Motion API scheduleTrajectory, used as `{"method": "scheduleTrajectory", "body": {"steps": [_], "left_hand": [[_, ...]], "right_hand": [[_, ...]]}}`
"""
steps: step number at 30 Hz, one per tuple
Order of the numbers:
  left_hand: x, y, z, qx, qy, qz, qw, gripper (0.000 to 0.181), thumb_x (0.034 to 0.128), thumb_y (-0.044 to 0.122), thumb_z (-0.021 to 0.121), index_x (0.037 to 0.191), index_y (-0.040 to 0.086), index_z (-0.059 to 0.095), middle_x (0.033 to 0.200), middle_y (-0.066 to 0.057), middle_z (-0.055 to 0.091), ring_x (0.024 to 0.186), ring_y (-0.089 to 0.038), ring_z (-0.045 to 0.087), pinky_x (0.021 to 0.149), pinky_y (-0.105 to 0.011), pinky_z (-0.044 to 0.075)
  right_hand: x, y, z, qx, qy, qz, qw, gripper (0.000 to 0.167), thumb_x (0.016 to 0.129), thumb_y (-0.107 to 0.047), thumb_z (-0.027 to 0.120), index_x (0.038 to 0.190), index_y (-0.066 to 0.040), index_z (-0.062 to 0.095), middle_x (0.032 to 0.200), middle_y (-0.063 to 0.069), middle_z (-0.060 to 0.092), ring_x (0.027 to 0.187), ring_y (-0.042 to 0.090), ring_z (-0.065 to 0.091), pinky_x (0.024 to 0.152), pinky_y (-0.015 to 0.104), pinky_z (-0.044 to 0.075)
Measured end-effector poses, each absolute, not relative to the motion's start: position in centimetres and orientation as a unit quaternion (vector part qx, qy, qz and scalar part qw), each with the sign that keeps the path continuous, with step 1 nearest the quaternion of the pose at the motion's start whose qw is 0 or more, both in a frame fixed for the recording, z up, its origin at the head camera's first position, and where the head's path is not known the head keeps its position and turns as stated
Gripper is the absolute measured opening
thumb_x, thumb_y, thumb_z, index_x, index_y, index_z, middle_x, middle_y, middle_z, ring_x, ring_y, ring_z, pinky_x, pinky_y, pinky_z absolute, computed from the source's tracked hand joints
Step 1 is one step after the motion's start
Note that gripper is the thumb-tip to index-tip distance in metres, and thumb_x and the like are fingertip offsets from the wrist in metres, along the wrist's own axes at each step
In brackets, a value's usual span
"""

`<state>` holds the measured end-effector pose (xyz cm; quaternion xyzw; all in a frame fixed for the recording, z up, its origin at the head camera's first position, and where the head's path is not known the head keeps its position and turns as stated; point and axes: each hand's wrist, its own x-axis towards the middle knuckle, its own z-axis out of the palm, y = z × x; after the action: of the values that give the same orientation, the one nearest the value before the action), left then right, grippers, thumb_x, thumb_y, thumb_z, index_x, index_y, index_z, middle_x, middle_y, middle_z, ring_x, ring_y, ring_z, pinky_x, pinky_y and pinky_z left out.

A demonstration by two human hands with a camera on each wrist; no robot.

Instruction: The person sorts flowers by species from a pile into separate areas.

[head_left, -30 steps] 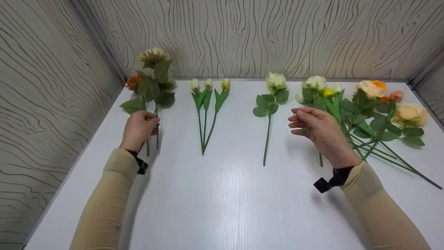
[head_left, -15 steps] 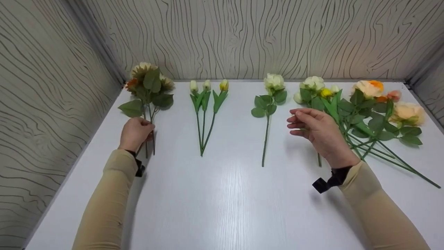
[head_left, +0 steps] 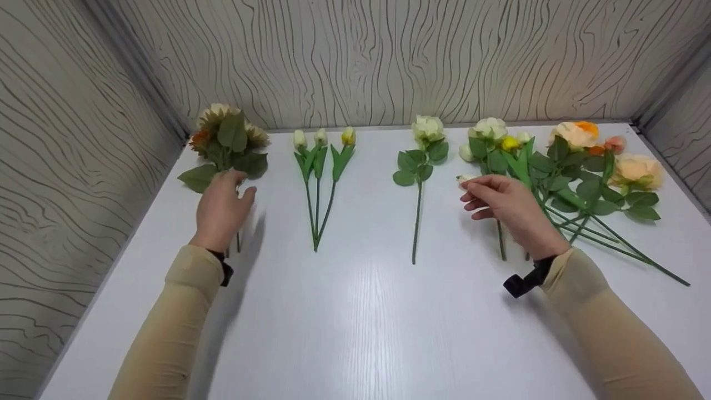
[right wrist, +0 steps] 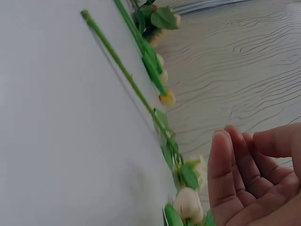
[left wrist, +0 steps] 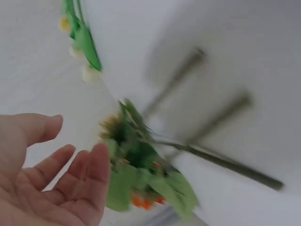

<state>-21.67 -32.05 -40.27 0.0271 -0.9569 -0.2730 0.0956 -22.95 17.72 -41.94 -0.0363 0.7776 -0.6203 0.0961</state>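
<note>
The left hand (head_left: 222, 211), thumb and fingers apart, is just beside the leafy bunch (head_left: 232, 133) at the left end of the counter (head_left: 355, 322). The right hand (head_left: 511, 208), thumb off its bent fingers, hangs near the mixed flowers (head_left: 590, 190).

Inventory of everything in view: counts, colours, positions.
Mixed bunch: one, cream and orange heads, green leaves, back left; heads overlap, flower count unclear
Tulips: three, two white, one yellow, right of that bunch
Single flower: one, whitish, back, right of the tulips
Flower cluster: one, white, yellow, peach, orange, pink, back right; overlapping, uncountable
Table: one, white, under the flowers
Wall panels: three, pale with dark wavy lines, left, back, right
Corner strips: two, grey, back corners
Wristbands: two, black, one per wrist
Sleeves: two, beige, forearms
Hands: left over the bunch's stems, right by the cluster
</note>
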Motion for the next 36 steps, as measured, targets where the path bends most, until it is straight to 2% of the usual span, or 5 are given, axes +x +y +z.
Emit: {"method": "scheduleTrajectory", "body": {"steps": [11,17,21,27,36], "left_hand": [[-19.6,-16.2,-40.2,-0.235,-0.942,-0.225,0.087,0.041,0.1019,0.026,0.067,0.139,0.010,0.060,0.136,-0.008,0.060,0.126,-0.025,0.056,0.106,-0.039,0.047],[-17.1,-7.8,-40.4,-0.382,-0.903,-0.185,0.071,0.044,0.1025,0.032,0.065,0.141,0.013,0.059,0.136,-0.004,0.061,0.126,-0.019,0.056,0.107,-0.033,0.045],[-15.6,-3.4,-40.5,-0.448,-0.878,-0.163,0.042,0.043,0.1037,0.036,0.062,0.142,0.016,0.060,0.137,0.001,0.061,0.127,-0.014,0.056,0.107,-0.027,0.044],[-14.4,0.2,-41.4,-0.486,-0.862,-0.140,0.022,0.039,0.1042,0.038,0.060,0.140,0.021,0.063,0.137,0.005,0.060,0.127,-0.011,0.055,0.107,-0.021,0.040],[-14.1,0.6,-42.0,-0.495,-0.852,-0.170,-0.003,0.036,0.1052,0.037,0.058,0.137,0.022,0.065,0.136,0.007,0.061,0.124,-0.007,0.056,0.106,-0.016,0.038]], "right_hand": [[-23.8,27.7,-40.6,0.047,0.884,-0.461,0.062,0.060,0.104,-0.050,0.055,0.137,-0.001,0.056,0.117,0.011,0.066,0.097,0.019,0.064,0.080,0.031,0.059],[-24.6,31.4,-40.4,0.081,0.906,-0.414,0.048,0.053,0.106,-0.040,0.054,0.133,0.005,0.057,0.107,0.009,0.065,0.087,0.019,0.061,0.072,0.030,0.057],[-25.3,31.6,-40.4,0.083,0.916,-0.389,0.055,0.044,0.104,-0.033,0.058,0.123,0.007,0.065,0.094,0.008,0.068,0.079,0.020,0.061,0.067,0.033,0.056],[-26.1,30.1,-41.0,0.067,0.926,-0.366,0.059,0.040,0.101,-0.036,0.064,0.100,0.004,0.071,0.078,0.006,0.067,0.071,0.022,0.061,0.062,0.036,0.055],[-26.4,28.1,-41.5,0.019,0.957,-0.281,0.071,0.038,0.096,-0.036,0.070,0.076,-0.005,0.062,0.064,0.002,0.055,0.060,0.020,0.049,0.056,0.036,0.042]]}}
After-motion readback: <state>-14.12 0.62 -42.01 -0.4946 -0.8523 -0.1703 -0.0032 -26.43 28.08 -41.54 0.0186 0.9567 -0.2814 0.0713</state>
